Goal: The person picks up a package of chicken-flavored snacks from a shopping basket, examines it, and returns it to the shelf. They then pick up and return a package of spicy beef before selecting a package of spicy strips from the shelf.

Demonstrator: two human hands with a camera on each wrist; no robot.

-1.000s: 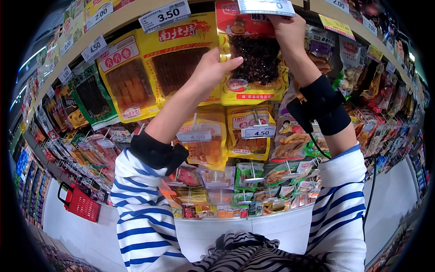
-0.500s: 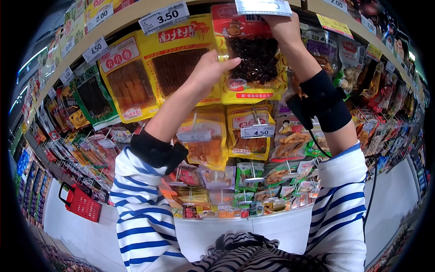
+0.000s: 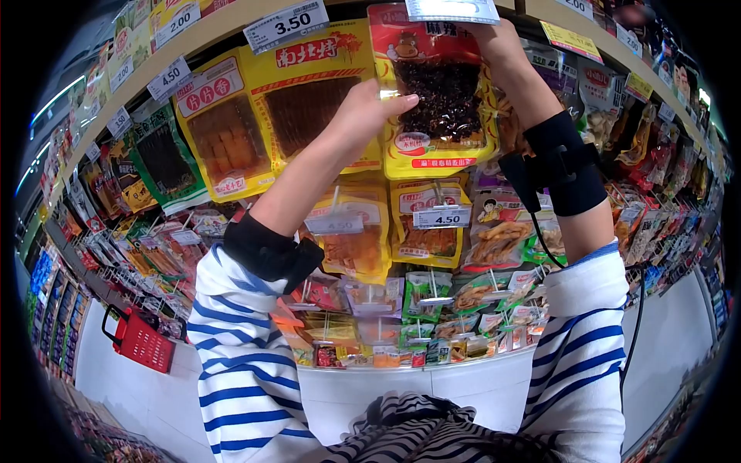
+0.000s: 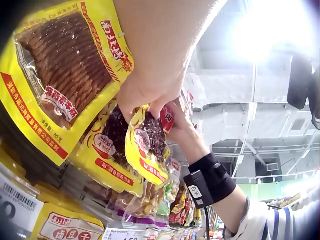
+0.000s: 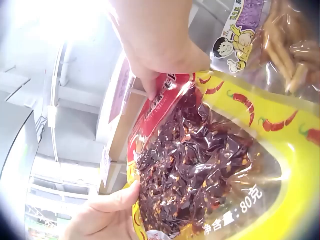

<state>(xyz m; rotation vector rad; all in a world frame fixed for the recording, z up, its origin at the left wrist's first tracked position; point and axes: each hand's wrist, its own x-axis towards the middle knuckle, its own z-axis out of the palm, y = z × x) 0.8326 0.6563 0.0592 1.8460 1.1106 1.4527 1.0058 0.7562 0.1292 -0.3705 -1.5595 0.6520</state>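
A red and yellow snack packet (image 3: 441, 96) with a clear window over dark, chilli-flecked pieces hangs at the front of the shelf. My left hand (image 3: 361, 116) pinches its left edge, thumb lying on the front. At the top right corner, my right hand (image 3: 502, 48) grips the packet, its fingertips partly hidden behind a price tag (image 3: 454, 11). The right wrist view shows the packet (image 5: 192, 160) close up, with the left thumb on its edge. In the left wrist view, a similar yellow packet (image 4: 107, 162) hangs behind the held one (image 4: 149, 145).
Yellow packets of brown slices (image 3: 309, 108) hang just left, beneath a 3.50 tag (image 3: 287, 28). Below, more packets (image 3: 427, 231) hang on hooks with tags sticking out. A clear bag (image 5: 282, 45) hangs close on the right. A red basket (image 3: 145, 346) stands on the floor at left.
Both hands keep their hold on the packet. The head view has shifted slightly, so the shelf and hands appear a little further right.
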